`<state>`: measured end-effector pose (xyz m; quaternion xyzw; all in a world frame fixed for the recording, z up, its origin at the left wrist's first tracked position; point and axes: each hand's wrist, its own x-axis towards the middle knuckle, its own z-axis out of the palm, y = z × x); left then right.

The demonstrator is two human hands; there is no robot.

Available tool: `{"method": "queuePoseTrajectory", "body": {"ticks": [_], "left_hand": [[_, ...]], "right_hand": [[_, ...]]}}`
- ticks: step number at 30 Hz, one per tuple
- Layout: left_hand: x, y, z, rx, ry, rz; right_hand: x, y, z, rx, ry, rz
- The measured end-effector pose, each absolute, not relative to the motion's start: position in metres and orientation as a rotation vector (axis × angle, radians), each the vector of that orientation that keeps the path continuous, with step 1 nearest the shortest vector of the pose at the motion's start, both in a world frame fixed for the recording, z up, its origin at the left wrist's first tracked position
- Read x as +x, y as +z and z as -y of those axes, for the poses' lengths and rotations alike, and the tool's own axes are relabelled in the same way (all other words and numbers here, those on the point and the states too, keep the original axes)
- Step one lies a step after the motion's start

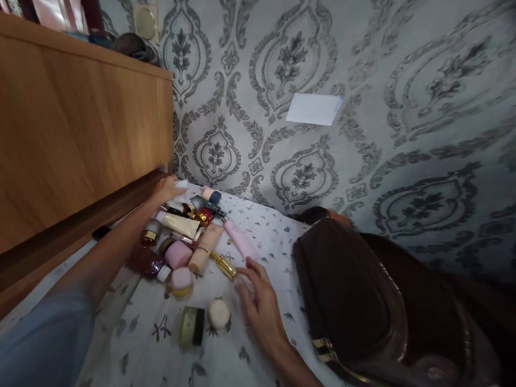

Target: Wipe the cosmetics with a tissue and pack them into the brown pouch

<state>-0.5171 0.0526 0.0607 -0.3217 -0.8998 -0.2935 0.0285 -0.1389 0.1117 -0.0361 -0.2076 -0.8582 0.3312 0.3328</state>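
My left hand (pixel 168 191) reaches to the far end of the pile beside the wooden cabinet. Its thumb and fingers are closed on a small white item (pixel 180 184), whose kind I cannot make out. My right hand (pixel 262 305) is open, fingers spread and bent, its fingertips beside a gold lipstick-like tube (pixel 223 266). Above those fingers lies a pink squeeze tube (pixel 241 240). Between the hands are a peach tube (pixel 206 249), a cream tube (pixel 178 223), a pink-capped jar (pixel 178 254), a second pink-lidded jar (pixel 181 281) and a dark red bottle (pixel 146 261).
Nearer me on the patterned sheet (pixel 136 351) are a green jar (pixel 190 326) lying on its side and a round cream-coloured piece (pixel 219 314). A large brown bag (pixel 349 292) stands to the right. The wooden cabinet (pixel 75 117) borders the left, a papered wall (pixel 255 121) the back.
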Motion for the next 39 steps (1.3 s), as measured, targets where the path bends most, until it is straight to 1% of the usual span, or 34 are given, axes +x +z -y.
{"method": "queuePoseTrajectory", "body": {"ticks": [3, 6, 7, 9, 12, 15, 18, 23, 25, 28, 31, 34, 36, 39], "left_hand": [[-0.489, 0.078, -0.021, -0.958, -1.126, 2.674], [-0.442, 0.082, 0.020, -1.015, -1.284, 2.589], [-0.422, 0.078, 0.034, -1.064, -1.343, 2.558], [-0.381, 0.062, 0.060, -1.271, -1.646, 2.398], [-0.330, 0.034, 0.083, -1.525, -1.941, 2.331], [-0.308, 0.017, 0.085, -1.630, -2.067, 2.241], [-0.308, 0.010, 0.081, -1.721, -2.128, 2.118], [-0.311, 0.003, 0.085, -1.822, -2.141, 2.079], [-0.309, 0.000, 0.087, -1.878, -2.112, 2.048], [-0.308, -0.007, 0.087, -1.984, -2.000, 1.980], [-0.306, -0.019, 0.085, -2.159, -1.766, 1.972], [-0.303, -0.031, 0.082, -2.279, -1.549, 2.001], [-0.301, -0.036, 0.081, -2.307, -1.487, 2.011], [-0.298, -0.041, 0.078, -2.302, -1.526, 1.958]], "right_hand": [[-0.183, -0.018, -0.140, -0.455, 0.745, 2.279], [-0.253, 0.004, -0.176, -0.534, 0.669, 2.380], [-0.281, 0.011, -0.188, -0.553, 0.671, 2.388], [-0.335, 0.023, -0.210, -0.604, 0.687, 2.411], [-0.406, 0.032, -0.237, -0.682, 0.738, 2.469], [-0.454, 0.029, -0.255, -0.737, 0.838, 2.544], [-0.480, 0.023, -0.261, -0.695, 0.944, 2.613], [-0.487, 0.034, -0.256, -0.512, 1.098, 2.645], [-0.480, 0.042, -0.255, -0.470, 1.108, 2.638], [-0.468, 0.045, -0.257, -0.547, 1.033, 2.676], [-0.465, 0.039, -0.258, -0.660, 0.931, 2.768], [-0.474, 0.031, -0.253, -0.671, 0.848, 2.841], [-0.481, 0.028, -0.248, -0.636, 0.813, 2.860], [-0.485, 0.024, -0.246, -0.551, 0.776, 2.843]]}}
